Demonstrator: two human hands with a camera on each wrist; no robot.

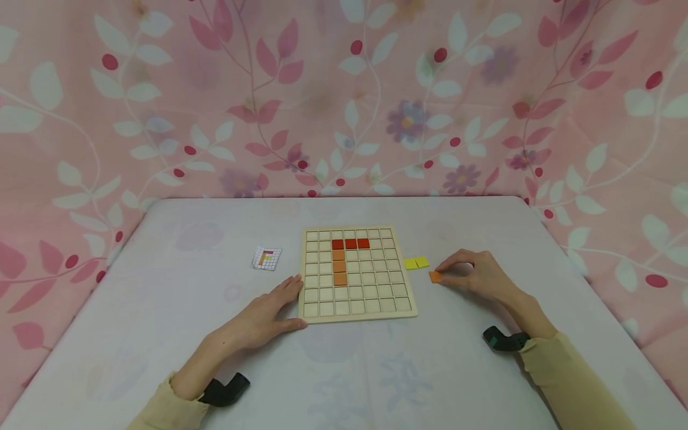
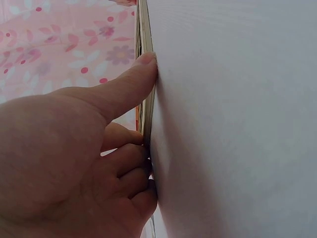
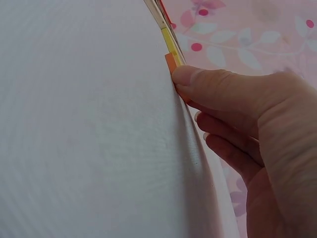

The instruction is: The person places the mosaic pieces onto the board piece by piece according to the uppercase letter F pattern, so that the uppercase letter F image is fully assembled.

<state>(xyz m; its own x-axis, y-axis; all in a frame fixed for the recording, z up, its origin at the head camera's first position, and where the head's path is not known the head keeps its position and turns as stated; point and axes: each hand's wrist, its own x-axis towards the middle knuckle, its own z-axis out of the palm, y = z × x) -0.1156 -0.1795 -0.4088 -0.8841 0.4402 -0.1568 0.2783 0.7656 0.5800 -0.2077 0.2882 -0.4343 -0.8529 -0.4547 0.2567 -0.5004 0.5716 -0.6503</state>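
A pale wooden grid board [image 1: 376, 292] lies mid-table. Three red tiles [image 1: 350, 243] form a row near its far side, and orange tiles [image 1: 340, 279] run down in a column from the left one. My left hand [image 1: 263, 319] rests at the board's near left corner, fingers and thumb touching its edge; the left wrist view shows the thumb [image 2: 133, 82] against the edge. To the right of the board, my right hand [image 1: 481, 275] pinches a loose orange tile [image 1: 435, 277] between thumb and fingers. That orange tile [image 3: 171, 63] also shows in the right wrist view.
Two yellow tiles [image 1: 417, 263] lie side by side at the board's right edge. A small pattern card [image 1: 266, 258] with a coloured grid sits left of the board. A white patterned cloth [image 1: 365, 370] covers the table, and a pink floral curtain [image 1: 333, 107] hangs behind.
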